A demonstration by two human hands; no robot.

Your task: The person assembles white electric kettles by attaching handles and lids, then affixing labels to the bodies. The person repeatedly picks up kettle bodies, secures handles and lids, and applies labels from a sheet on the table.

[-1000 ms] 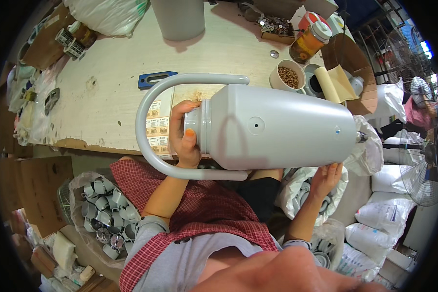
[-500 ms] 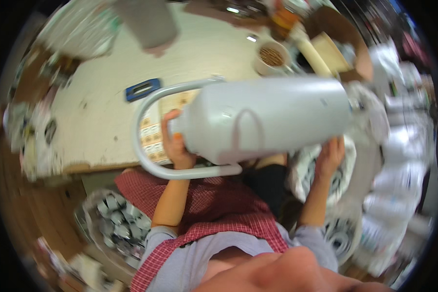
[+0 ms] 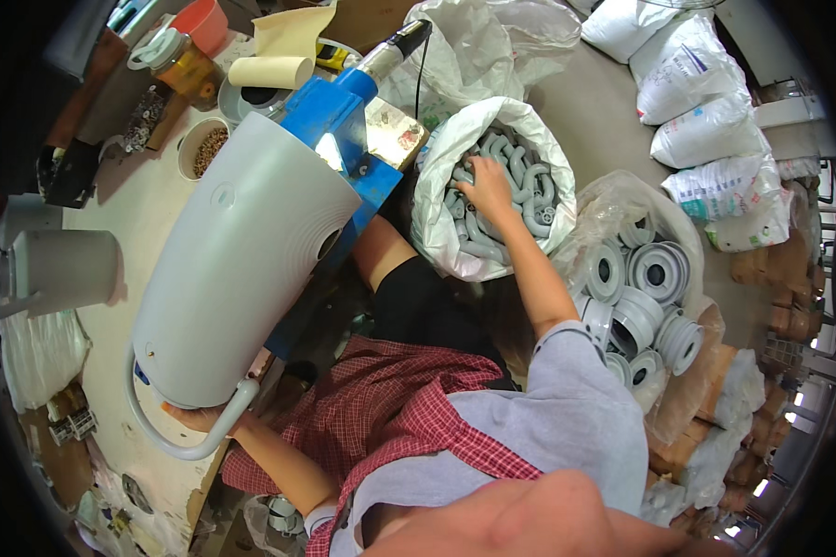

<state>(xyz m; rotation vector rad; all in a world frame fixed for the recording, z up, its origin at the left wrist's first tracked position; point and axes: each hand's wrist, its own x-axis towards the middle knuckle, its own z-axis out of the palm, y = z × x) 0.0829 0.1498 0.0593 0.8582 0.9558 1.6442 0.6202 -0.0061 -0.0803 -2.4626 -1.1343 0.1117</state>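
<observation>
A large grey plastic jug body (image 3: 241, 251) with a curved carrying handle (image 3: 190, 452) lies tilted across the table edge, its wide end up against a blue clamp-like fixture (image 3: 330, 121). My left hand (image 3: 200, 416) is closed on the body's narrow end, beside the handle; most of its fingers are hidden beneath. On the right, my right hand (image 3: 488, 190) reaches into a white woven sack (image 3: 427, 218) full of curved grey plastic tubes (image 3: 529, 181). Its fingers close round a tube near the sack's left side, partly lost among the others.
A clear bag of round grey plastic parts (image 3: 659, 269) stands right of the sack. A cup of small brass-coloured pieces (image 3: 190, 153), a lidded jar (image 3: 181, 70) and a grey bucket-like container (image 3: 74, 265) stand on the table (image 3: 111, 371). White sacks (image 3: 706, 121) line the far right.
My view has swung to the right. The jug body now tilts up against the blue fixture instead of lying across my hands. My right hand has left it and gone into the sack.
</observation>
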